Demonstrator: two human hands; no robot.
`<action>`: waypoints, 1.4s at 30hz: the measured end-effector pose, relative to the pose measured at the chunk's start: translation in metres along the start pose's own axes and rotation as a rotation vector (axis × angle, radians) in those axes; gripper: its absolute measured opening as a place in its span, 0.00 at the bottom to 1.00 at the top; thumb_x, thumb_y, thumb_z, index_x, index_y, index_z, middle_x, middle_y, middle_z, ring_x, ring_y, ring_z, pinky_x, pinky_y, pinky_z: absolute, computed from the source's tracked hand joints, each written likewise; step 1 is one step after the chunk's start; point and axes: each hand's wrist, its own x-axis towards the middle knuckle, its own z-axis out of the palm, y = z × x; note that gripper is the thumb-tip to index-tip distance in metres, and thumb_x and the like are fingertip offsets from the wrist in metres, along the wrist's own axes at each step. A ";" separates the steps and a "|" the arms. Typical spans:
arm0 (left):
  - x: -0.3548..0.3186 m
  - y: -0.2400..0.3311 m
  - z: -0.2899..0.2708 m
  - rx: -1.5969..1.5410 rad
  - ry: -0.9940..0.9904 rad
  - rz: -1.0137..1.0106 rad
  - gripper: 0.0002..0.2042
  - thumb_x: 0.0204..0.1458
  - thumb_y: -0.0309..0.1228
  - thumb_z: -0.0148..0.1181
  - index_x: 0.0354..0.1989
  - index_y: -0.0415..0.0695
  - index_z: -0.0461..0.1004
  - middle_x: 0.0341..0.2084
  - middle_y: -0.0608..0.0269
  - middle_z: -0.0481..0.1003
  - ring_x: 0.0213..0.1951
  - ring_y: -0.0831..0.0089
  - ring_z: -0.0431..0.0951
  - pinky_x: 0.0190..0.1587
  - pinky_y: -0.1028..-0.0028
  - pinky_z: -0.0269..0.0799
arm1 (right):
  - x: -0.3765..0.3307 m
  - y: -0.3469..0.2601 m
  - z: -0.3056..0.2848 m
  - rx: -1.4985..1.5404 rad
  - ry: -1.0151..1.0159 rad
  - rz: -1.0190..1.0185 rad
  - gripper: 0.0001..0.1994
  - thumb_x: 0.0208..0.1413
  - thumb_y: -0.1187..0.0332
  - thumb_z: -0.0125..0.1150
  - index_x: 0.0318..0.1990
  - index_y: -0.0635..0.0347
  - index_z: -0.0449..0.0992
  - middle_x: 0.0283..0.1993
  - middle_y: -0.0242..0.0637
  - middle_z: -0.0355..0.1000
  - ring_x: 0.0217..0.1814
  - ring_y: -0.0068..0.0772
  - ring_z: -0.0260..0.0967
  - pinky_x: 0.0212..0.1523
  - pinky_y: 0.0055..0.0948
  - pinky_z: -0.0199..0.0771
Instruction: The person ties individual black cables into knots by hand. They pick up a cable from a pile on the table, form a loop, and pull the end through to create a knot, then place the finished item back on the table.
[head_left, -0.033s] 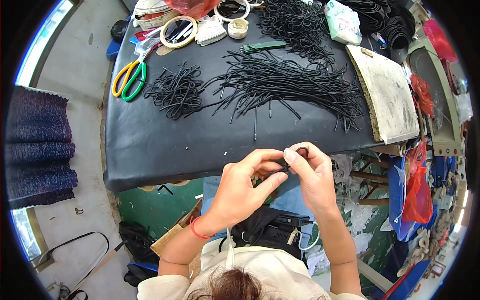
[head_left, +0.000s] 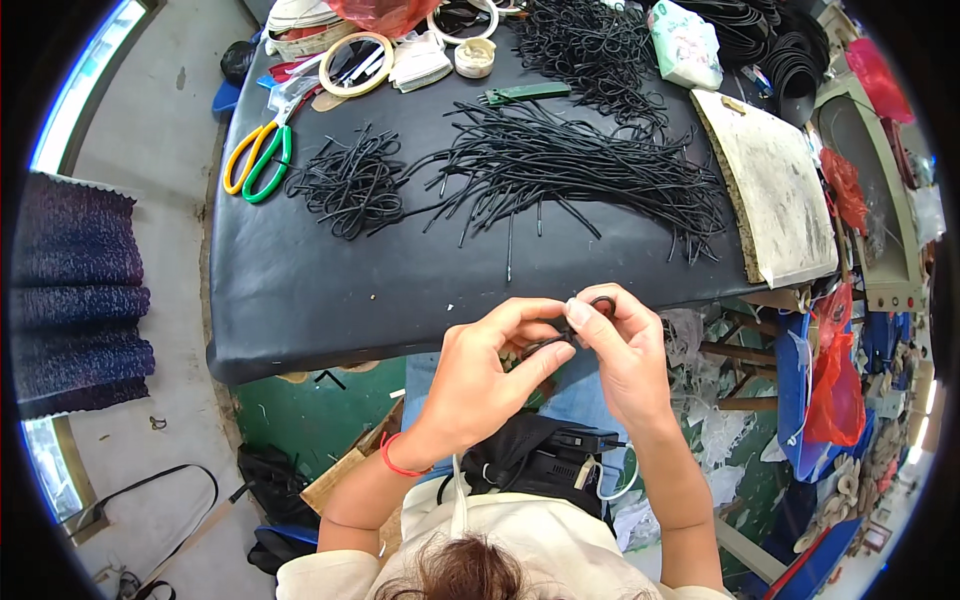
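A thin black cord (head_left: 604,302) is pinched between my two hands, just off the near edge of the table. It curves in a small loop at the right hand's fingertips. My left hand (head_left: 505,352) closes thumb and fingers on the cord's other part, which is partly hidden. My right hand (head_left: 622,345) grips it with thumb and forefinger, its fingertips close to the left ones. Beyond them on the table lie a wide bundle of straight black cords (head_left: 590,165) and, to its left, a smaller pile of looped black cords (head_left: 355,185).
Scissors with yellow and green handles (head_left: 262,160) lie at the table's left. A green tool (head_left: 527,92), tape rolls (head_left: 357,64) and a small round tub (head_left: 475,58) sit farther back. A stained board (head_left: 770,185) stands at the right, near a tangled cord heap (head_left: 590,55).
Both hands stay almost in place. The cord between the fingers has shifted slightly.
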 end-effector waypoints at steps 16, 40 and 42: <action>0.004 0.009 -0.005 0.297 -0.183 0.033 0.06 0.46 0.23 0.60 0.32 0.34 0.74 0.24 0.61 0.75 0.29 0.78 0.75 0.33 0.77 0.70 | -0.004 0.016 -0.004 -0.077 0.082 -0.037 0.05 0.55 0.71 0.57 0.32 0.63 0.71 0.27 0.24 0.66 0.29 0.10 0.59 0.28 0.15 0.60; -0.007 -0.004 0.006 -0.092 0.008 -0.042 0.10 0.49 0.20 0.58 0.40 0.34 0.73 0.30 0.58 0.77 0.32 0.78 0.77 0.35 0.79 0.74 | -0.011 0.012 -0.007 -0.003 -0.057 0.001 0.05 0.56 0.72 0.53 0.29 0.61 0.68 0.25 0.22 0.63 0.28 0.10 0.55 0.29 0.15 0.57; -0.008 -0.004 0.005 -0.155 -0.006 -0.137 0.11 0.50 0.18 0.57 0.42 0.32 0.72 0.34 0.57 0.76 0.36 0.76 0.77 0.41 0.78 0.74 | -0.011 0.007 -0.005 -0.002 -0.071 0.005 0.05 0.56 0.72 0.53 0.29 0.61 0.68 0.25 0.22 0.63 0.28 0.10 0.56 0.29 0.15 0.57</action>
